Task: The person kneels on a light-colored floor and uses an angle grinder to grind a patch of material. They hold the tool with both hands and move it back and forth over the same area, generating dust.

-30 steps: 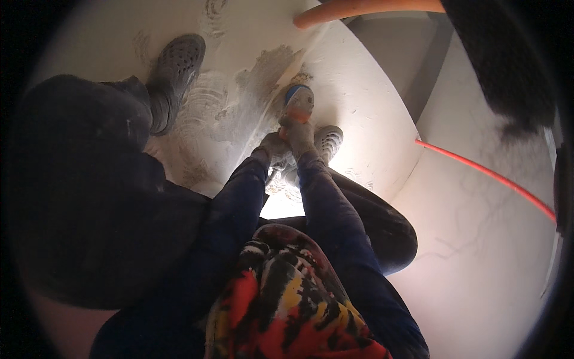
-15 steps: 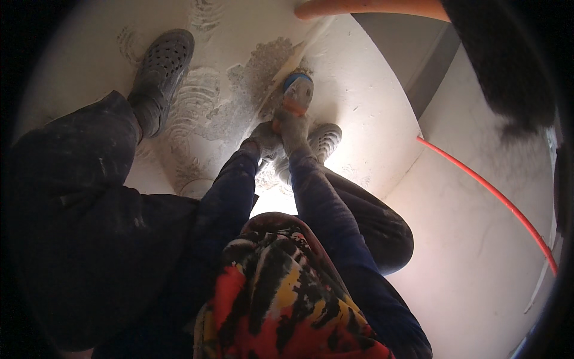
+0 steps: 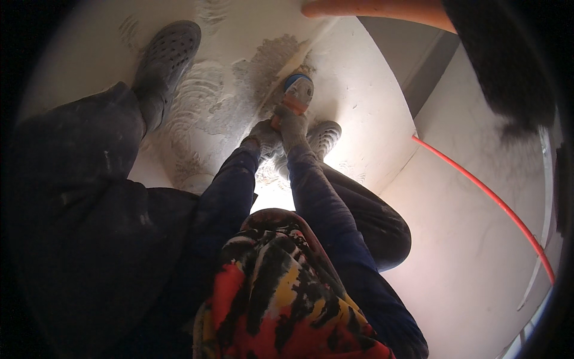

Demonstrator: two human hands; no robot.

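Both my gloved hands are together on a dusty hand-held power tool (image 3: pixel 298 91), which looks like a grinder or sander. It has a grey rounded head, a blue rim and an orange body. My right hand (image 3: pixel 293 128) is closed around the orange part. Just behind it, my left hand (image 3: pixel 266 136) is closed on the rear of the tool, which the hands mostly hide. The tool's head rests at or close to a pale curved surface (image 3: pixel 344 66), beside a rough grey patch (image 3: pixel 263 69). Whether it touches cannot be made out.
My left foot, in a grey clog (image 3: pixel 167 57), stands on the pale surface; another clog (image 3: pixel 324 137) shows beyond my hands. A red hose (image 3: pixel 487 190) curves along the right. An orange tube-like shape (image 3: pixel 376 7) and a dark fuzzy mass (image 3: pixel 502 66) intrude above. Bright light glows below my hands.
The view has shifted slightly. My hands and the power tool stay almost in place, and the clog on the left appears a little higher.
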